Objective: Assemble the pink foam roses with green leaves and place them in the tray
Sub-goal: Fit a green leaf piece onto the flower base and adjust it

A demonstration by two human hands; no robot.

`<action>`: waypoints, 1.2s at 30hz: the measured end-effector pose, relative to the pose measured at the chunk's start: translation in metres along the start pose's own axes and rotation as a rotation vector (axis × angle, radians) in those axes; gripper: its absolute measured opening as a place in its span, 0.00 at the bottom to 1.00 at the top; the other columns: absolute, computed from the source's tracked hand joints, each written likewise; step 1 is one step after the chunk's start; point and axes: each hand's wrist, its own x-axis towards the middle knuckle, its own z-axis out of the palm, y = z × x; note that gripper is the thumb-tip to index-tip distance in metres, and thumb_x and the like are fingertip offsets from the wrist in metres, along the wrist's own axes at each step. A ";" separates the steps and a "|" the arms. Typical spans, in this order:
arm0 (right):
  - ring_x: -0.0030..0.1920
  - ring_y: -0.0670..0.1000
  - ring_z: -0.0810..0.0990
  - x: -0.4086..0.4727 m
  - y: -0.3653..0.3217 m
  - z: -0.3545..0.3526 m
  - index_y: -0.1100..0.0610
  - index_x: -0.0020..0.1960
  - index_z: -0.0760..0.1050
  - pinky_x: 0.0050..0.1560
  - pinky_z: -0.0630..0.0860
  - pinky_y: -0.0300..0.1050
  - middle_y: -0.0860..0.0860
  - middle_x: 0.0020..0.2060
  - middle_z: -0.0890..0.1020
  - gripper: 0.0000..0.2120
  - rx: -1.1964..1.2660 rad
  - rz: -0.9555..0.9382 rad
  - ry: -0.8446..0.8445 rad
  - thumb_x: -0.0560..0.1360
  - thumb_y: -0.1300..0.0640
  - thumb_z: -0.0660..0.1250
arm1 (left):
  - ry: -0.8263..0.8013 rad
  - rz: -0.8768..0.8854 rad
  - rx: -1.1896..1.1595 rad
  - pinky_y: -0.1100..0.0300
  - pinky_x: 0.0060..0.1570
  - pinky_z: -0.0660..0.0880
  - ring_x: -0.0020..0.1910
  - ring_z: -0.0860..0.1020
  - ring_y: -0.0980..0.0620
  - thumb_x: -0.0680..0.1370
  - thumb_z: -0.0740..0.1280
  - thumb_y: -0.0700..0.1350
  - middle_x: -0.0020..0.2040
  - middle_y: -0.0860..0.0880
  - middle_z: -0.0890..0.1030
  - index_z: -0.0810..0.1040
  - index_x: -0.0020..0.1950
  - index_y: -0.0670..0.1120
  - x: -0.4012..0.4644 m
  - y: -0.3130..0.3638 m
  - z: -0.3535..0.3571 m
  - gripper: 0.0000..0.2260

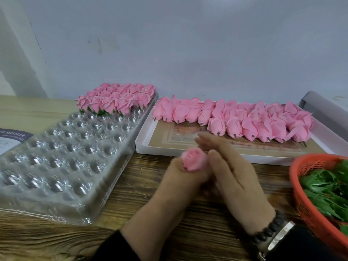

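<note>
My left hand holds a soft pink foam rose near the wooden table's middle; my right hand lies flat against it. It squashes easily, so I hold low, gently

Wood-grain table runs across the whole lower view, butted against a plain pale wall with a few faint scuffs. Grey-and-white printed sheet lies at the left edge, print too small to read. Dark bead bracelet and silver watch sit side by side at bottom right, and a grey flat panel is angled at the far right next to the wall.
</note>
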 end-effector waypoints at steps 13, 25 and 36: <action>0.41 0.44 0.78 -0.002 0.012 0.012 0.48 0.43 0.73 0.45 0.75 0.39 0.44 0.36 0.79 0.12 -0.251 0.048 0.020 0.62 0.48 0.71 | 0.195 -0.104 -0.698 0.61 0.36 0.79 0.37 0.82 0.50 0.63 0.70 0.44 0.42 0.43 0.83 0.79 0.45 0.37 0.011 -0.001 -0.006 0.15; 0.41 0.42 0.76 -0.001 0.012 0.008 0.55 0.42 0.79 0.44 0.70 0.29 0.44 0.37 0.80 0.05 -0.268 -0.005 -0.008 0.67 0.59 0.74 | 0.208 0.080 -0.339 0.62 0.37 0.77 0.37 0.79 0.50 0.67 0.73 0.41 0.38 0.41 0.80 0.83 0.42 0.39 0.006 -0.003 -0.001 0.07; 0.58 0.38 0.74 -0.004 -0.001 0.011 0.43 0.58 0.72 0.57 0.68 0.32 0.38 0.56 0.77 0.17 -0.183 -0.097 0.158 0.73 0.42 0.54 | 0.117 0.265 0.367 0.73 0.30 0.70 0.30 0.77 0.63 0.75 0.65 0.35 0.29 0.56 0.80 0.77 0.30 0.54 -0.002 -0.007 0.006 0.18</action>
